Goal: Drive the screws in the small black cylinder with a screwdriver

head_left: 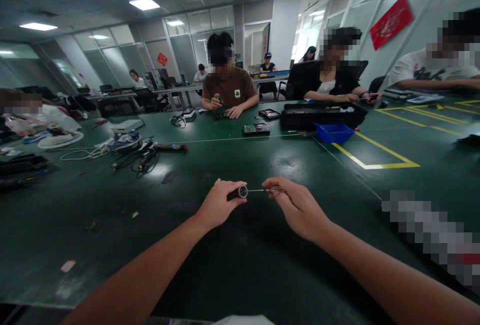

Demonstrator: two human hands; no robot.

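Observation:
My left hand (219, 202) grips a short black flashlight-like cylinder (242, 191) between thumb and fingers, its round, pale-rimmed end turned towards me. My right hand (294, 202) is closed around the reddish handle of a slim screwdriver (267, 190). The screwdriver's thin metal shaft points left, and its tip is at the side of the cylinder's rim; whether it touches or enters I cannot tell. Both hands are above the dark green table (210, 275), close together in the middle of the view.
Cables (144, 157) and a dark pen-shaped tool (170, 147) lie to the left. Ahead are a hard drive (256, 129), a black tray (322, 116) and a blue bin (335, 133). A blurred-out long object (431, 237) is at right. Co-workers sit across the table, one (229, 85) directly opposite.

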